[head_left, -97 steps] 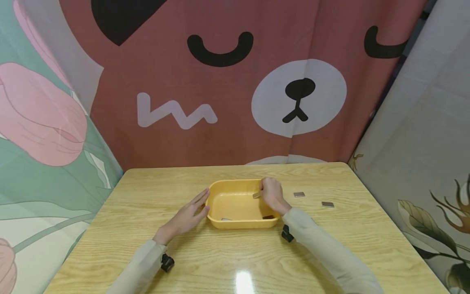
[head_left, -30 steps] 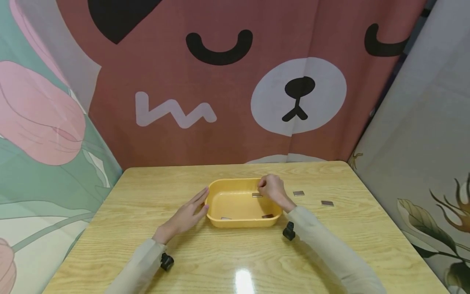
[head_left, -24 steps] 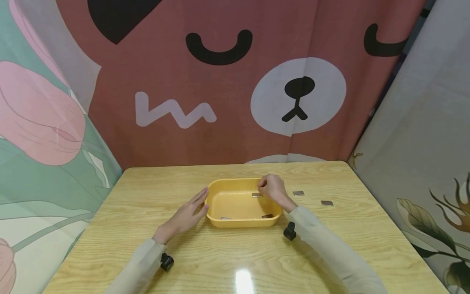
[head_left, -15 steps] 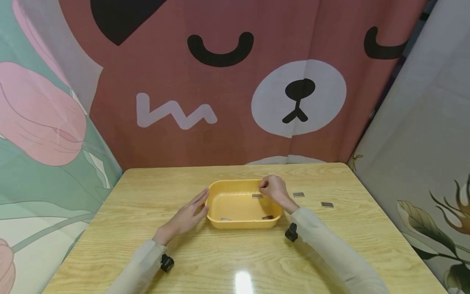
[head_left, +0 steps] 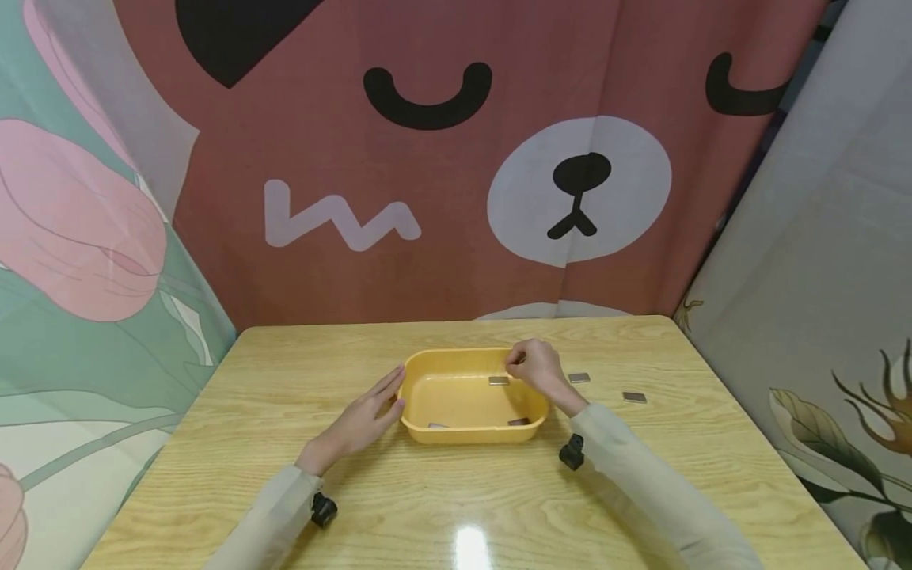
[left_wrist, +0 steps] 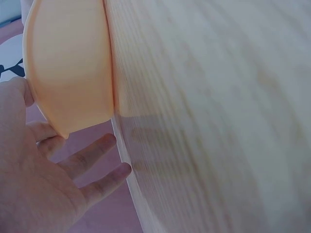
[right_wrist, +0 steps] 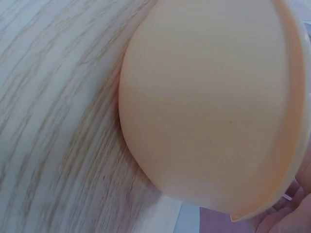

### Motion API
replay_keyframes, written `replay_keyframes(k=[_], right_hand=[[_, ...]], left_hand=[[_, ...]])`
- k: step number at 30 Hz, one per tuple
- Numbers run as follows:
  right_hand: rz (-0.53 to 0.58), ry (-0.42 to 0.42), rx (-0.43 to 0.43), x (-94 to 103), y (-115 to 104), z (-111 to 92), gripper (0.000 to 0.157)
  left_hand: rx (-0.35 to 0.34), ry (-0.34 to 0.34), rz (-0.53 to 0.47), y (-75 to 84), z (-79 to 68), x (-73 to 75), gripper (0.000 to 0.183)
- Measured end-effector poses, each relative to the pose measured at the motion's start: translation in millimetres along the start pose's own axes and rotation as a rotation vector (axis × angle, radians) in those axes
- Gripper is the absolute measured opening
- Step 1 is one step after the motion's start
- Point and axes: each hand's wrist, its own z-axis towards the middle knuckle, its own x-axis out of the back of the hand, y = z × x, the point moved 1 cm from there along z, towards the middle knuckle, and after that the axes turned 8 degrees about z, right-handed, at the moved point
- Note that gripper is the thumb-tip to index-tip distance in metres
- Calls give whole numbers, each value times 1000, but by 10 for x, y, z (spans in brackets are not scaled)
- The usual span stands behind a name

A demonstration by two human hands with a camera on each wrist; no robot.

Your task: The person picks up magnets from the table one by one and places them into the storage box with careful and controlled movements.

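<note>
Already, three pieces (head_left: 499,381) lying in tray (head_left: 473,435), two others (head_left: 634,397) remaining toward surface's (head_left: 712,475) right edge; your left hand (head_left: 365,422) touching tray, fingers spread; right hand (head_left: 537,366) overhanging it, curled, contents unclear.

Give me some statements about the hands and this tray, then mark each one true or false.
1. The left hand touches the yellow tray. True.
2. The tray is upside down. False: its open side faces up.
3. The right hand is at the tray's right end. True.
4. Nothing lies inside the tray. False: three small flat pieces show in it.
5. Two similar pieces lie on the table, outside the tray. True.
</note>
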Motion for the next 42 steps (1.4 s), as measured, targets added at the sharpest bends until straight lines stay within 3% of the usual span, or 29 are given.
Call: replay_keyframes(k=[42], right_hand=[[-30,7,79,231,-122,-196,8]], left_hand=[[5,-3,-7,1,-10,12,61]])
